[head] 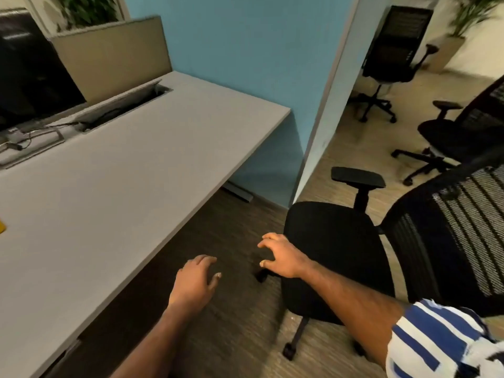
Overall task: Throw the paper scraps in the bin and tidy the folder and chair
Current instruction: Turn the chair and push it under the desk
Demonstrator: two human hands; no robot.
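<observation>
A black office chair (338,241) with a mesh back stands on the floor to the right of the grey desk (122,186), turned away from it. My right hand (281,256) hovers at the near left edge of its seat with fingers spread, holding nothing. My left hand (195,282) hangs over the floor between desk and chair, fingers apart and empty. A small yellow corner of something (2,227) shows at the desk's left edge. No bin or paper scraps are in view.
A dark monitor (30,77) and a cable tray (120,107) sit at the back of the desk. A blue partition wall (245,64) closes the desk's far end. Two more black chairs (392,58) (461,135) stand on the floor at right.
</observation>
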